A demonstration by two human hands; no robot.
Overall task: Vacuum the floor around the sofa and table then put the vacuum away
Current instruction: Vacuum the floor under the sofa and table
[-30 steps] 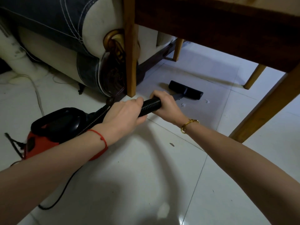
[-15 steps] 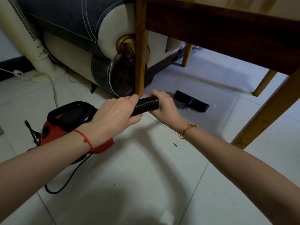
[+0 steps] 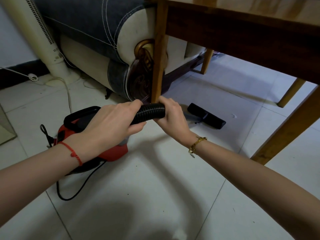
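Note:
A red and black vacuum cleaner (image 3: pixel 110 153) sits on the white tiled floor, partly hidden behind my left arm. Its black ribbed hose (image 3: pixel 150 112) runs between my hands. My left hand (image 3: pixel 112 123) grips the hose near the vacuum body. My right hand (image 3: pixel 173 116) grips the hose end where the grey tube begins. The black floor nozzle (image 3: pixel 207 116) lies flat on the tiles under the wooden table (image 3: pixel 242 32). The sofa (image 3: pixel 97 32), blue with cream trim and a carved dark arm, stands just behind the table leg (image 3: pixel 159 58).
A white tower fan (image 3: pixel 39 35) stands at the left with a pale cord trailing over the floor. The vacuum's black power cord (image 3: pixel 74 194) loops on the tiles below my left arm. More table legs (image 3: pixel 285 125) stand at the right. Small debris specks lie on the tiles.
The vacuum body has slid to the right, closer to my hands. Both hands and the nozzle have shifted slightly to the right along the floor, still holding the hose.

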